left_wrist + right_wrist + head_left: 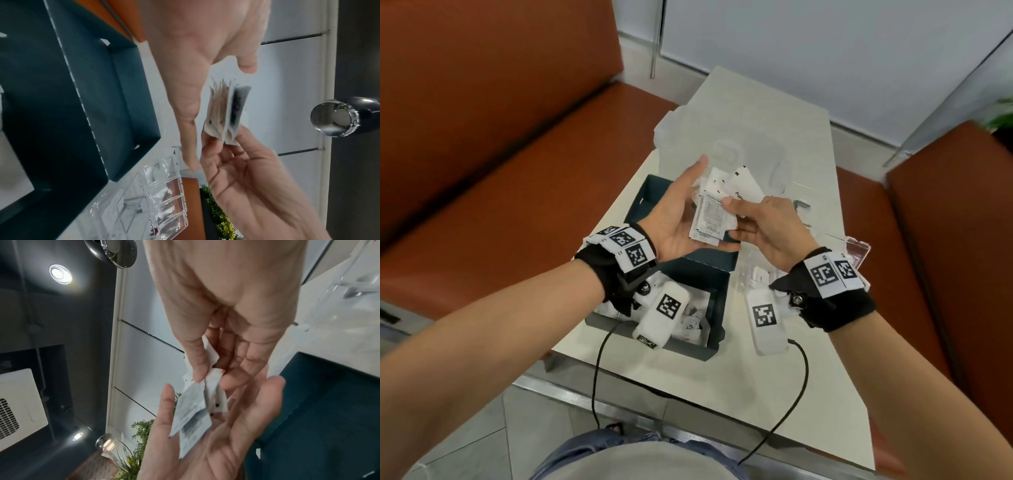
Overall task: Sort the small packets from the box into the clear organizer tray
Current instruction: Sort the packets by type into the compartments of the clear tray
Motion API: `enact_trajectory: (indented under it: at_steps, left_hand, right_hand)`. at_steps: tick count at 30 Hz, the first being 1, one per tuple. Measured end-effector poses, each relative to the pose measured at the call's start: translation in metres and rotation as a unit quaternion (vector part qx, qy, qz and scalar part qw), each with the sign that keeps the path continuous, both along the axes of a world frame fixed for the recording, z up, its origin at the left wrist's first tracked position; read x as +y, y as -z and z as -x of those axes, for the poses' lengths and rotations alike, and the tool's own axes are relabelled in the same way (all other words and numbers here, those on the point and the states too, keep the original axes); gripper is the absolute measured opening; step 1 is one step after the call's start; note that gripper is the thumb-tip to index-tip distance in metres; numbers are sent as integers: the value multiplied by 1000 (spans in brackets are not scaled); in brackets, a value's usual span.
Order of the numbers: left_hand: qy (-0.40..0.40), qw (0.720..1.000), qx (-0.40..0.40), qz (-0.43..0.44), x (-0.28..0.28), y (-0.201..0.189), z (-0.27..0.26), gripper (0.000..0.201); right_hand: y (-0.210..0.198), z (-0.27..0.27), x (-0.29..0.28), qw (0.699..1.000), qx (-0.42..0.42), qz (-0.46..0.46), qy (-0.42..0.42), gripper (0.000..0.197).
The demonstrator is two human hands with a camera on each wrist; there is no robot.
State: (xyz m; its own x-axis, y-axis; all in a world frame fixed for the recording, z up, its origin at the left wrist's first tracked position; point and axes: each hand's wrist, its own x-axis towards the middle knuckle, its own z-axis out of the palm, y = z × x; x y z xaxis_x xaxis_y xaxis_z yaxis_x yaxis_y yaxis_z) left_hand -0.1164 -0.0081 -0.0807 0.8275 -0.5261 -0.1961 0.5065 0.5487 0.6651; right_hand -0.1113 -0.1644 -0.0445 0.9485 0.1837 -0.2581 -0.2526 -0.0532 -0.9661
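A fanned stack of small white packets (710, 217) rests upright on my left hand (674, 216), whose fingers are straight under it and whose thumb points up. My right hand (760, 224) pinches the stack's right side between thumb and fingers. Both hands hover over the open dark teal box (717, 308), where more packets (693, 325) lie. The clear organizer tray (854, 246) sits right of the box, partly hidden by my right wrist. The left wrist view shows the packets (226, 113) edge-on and the tray (164, 194) below. The right wrist view shows my thumb on the packets (211, 386).
The box stands on a small white table (774, 113) with orange benches (482, 171) on the left and right. Clear plastic packaging (722, 144) lies at the table's far end. Black cables (599, 377) trail from both wrists over the near edge.
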Motion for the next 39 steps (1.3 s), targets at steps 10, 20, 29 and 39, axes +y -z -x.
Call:
enact_trajectory:
  at_steps: [10, 20, 29, 39]
  left_hand:
    - [-47, 980, 194, 15, 0, 21, 0, 76]
    - [-113, 979, 167, -26, -6, 26, -1, 27]
    - [-142, 973, 183, -9, -3, 23, -7, 30]
    - [-112, 968, -10, -224, -7, 6, -9, 32]
  right_hand:
    - [39, 12, 2, 862, -399, 312, -21, 13]
    - [55, 4, -4, 782, -436, 409, -177, 27]
    - [37, 0, -10, 952, -196, 232, -51, 26]
    - [33, -5, -19, 996, 17, 10, -92, 21]
